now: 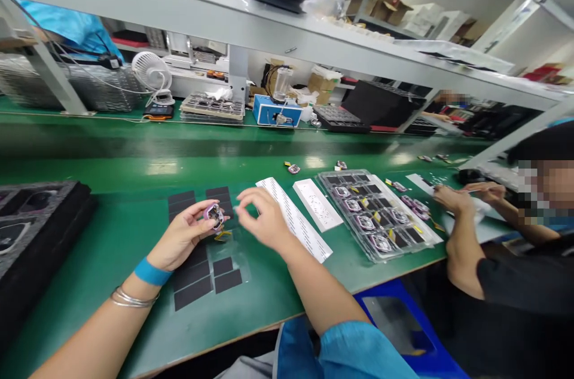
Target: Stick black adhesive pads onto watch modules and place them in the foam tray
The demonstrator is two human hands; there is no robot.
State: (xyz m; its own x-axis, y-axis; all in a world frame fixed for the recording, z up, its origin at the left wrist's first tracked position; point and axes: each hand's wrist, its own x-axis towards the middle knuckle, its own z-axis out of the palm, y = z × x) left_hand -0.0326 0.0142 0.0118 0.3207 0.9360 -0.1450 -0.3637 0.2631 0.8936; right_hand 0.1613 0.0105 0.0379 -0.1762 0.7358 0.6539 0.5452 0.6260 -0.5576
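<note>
My left hand (186, 231) is closed around the edge of a small purple-rimmed electronic housing (214, 216), its inner parts facing my right hand. A yellow ribbon-like piece (223, 236) hangs below the housing. Just to the right, apart from the housing, my right hand (262, 214) has thumb and forefinger pinched together; whatever may be between the tips is too small to make out. Beneath both hands lie black rectangular pads (192, 283) on a clear sheet. A white strip sheet with dark marks (293, 220) lies beside my right hand, partly covered by it.
A white tray of tiny bits (317, 204) and a clear compartment tray (374, 211) with several housings stand to the right. A co-worker's hands (455, 199) work beyond it. Black foam trays (40, 247) sit at left. A shelf beam (269, 32) crosses above the bench.
</note>
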